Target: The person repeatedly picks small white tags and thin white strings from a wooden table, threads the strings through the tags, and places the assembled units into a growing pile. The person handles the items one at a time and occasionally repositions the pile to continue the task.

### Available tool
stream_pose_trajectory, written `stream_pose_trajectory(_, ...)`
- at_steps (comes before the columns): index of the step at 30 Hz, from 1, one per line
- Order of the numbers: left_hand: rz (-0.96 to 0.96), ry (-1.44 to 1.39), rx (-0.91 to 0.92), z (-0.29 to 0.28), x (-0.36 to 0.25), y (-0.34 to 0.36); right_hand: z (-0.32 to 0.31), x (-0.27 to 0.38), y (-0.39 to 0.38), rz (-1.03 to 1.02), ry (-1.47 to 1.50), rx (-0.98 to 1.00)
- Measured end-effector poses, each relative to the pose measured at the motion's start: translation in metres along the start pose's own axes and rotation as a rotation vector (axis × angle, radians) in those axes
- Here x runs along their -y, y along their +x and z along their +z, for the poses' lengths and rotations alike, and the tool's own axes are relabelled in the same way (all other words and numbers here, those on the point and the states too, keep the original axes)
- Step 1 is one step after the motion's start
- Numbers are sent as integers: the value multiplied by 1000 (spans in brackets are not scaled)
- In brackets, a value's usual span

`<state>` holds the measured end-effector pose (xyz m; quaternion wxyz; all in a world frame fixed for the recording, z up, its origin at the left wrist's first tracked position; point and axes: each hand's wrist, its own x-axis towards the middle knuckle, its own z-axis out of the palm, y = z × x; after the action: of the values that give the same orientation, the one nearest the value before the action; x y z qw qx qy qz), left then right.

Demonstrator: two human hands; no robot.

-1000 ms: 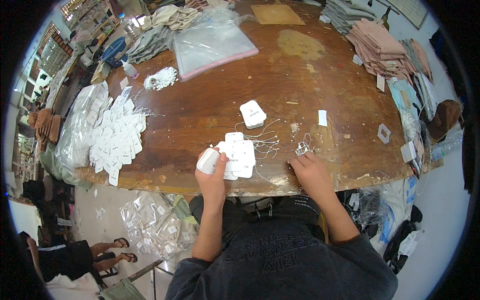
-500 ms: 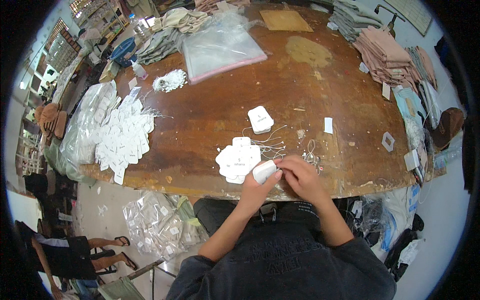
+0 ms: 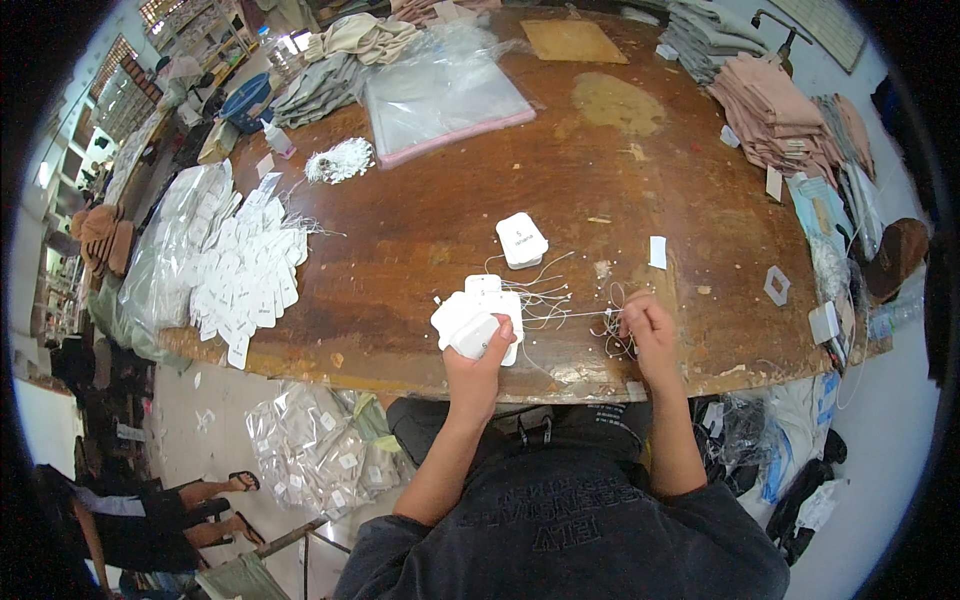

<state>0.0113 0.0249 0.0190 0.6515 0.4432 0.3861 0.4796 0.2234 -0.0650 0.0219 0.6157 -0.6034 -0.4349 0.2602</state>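
My left hand (image 3: 475,360) is closed on a small stack of white tags (image 3: 470,334), over a loose pile of tags (image 3: 459,308) near the table's front edge. My right hand (image 3: 648,338), to the right of it, is pinched on thin white string (image 3: 620,314), which stretches leftward toward the left hand's tags. A loop of string dangles below those fingers. More strings trail from the pile between my hands. A squared-up stack of tags (image 3: 521,240) lies just beyond, and a white slip (image 3: 657,251) lies to its right.
The wooden table (image 3: 420,220) holds a large tag heap (image 3: 250,275), clear bags (image 3: 440,110), a glue bottle (image 3: 278,142), a blue basin (image 3: 247,105) and folded pink cloth (image 3: 760,115). Another person's legs (image 3: 215,500) are at lower left; a bag of packages (image 3: 310,440) lies below.
My hands came together at the tag stack, then parted: the left moved back left over the pile, the right drew away to the right with string between its fingers.
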Motion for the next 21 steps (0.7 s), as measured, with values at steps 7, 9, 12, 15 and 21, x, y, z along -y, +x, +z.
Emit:
stream_pose_trajectory(7,-231,-400,220,0,-2,-2,32,8,0,104,797,44)
stream_pose_trajectory(9,-193,-263,157,7,-2,-6,47,16,-4,107,696,126)
stream_pose_trajectory(12,-54,32,88,12,-5,-11,78,25,-14,71,324,102)
stream_pose_trajectory(15,-46,104,58,10,-9,-16,94,30,-15,132,300,113)
stream_pose_trajectory(21,-34,-67,16,7,-11,-17,97,35,-12,110,162,59)
